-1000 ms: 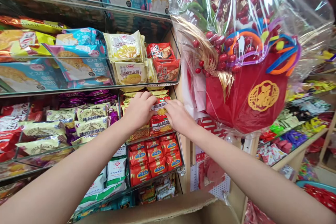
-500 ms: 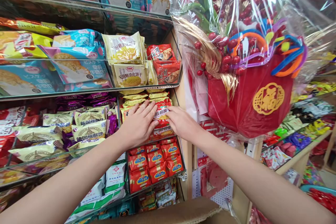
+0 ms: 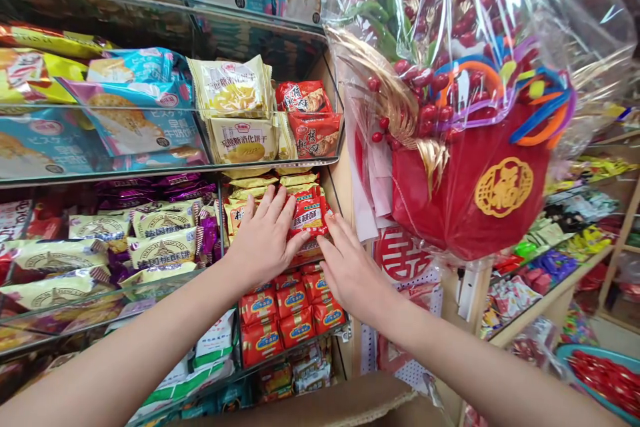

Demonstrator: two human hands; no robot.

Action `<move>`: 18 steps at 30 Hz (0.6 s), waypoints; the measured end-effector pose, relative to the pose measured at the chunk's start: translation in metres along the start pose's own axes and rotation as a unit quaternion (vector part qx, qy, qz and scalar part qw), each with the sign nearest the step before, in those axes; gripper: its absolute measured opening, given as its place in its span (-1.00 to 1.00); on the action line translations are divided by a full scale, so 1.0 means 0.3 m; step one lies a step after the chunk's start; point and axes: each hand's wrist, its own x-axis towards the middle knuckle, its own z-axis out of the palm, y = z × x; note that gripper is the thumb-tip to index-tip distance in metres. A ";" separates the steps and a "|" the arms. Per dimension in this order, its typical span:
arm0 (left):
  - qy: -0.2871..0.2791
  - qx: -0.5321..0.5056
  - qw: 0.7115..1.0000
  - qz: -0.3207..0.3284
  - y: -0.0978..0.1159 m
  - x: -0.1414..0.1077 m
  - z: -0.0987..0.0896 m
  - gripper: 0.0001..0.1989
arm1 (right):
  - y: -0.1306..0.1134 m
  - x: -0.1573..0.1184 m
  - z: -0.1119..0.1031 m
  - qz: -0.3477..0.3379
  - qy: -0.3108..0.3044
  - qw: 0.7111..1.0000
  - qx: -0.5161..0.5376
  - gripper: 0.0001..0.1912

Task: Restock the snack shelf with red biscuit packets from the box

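My left hand (image 3: 267,233) lies flat, fingers spread, over the packets in a shelf compartment. Its thumb reaches toward a red walnut biscuit packet (image 3: 307,215). My right hand (image 3: 350,267) is at the compartment's front right edge, fingers stretched out and holding nothing; the fingertips are close to the same red packet, and I cannot tell whether they touch it. Yellow packets (image 3: 297,179) stand behind, in the same compartment. Directly below sit stacked small red packets (image 3: 297,325). Part of the left side of the compartment is hidden by my left hand.
Cream biscuit packets (image 3: 165,247) fill the compartment to the left. Above is a shelf with a clear front edge (image 3: 270,167). A red bag of berry sprigs in clear wrap (image 3: 465,193) hangs close on the right. An open cardboard box flap (image 3: 320,407) is at the bottom.
My right hand has drawn back a little and down from the red packet, its fingers straightening. My left hand's fingers have spread wider over the packets. The view has shifted slightly.
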 end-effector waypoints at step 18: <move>0.013 -0.021 0.999 0.039 -0.017 0.019 -0.024 -0.52 | 0.029 -0.035 -0.007 0.046 -0.020 0.998 0.037 -0.56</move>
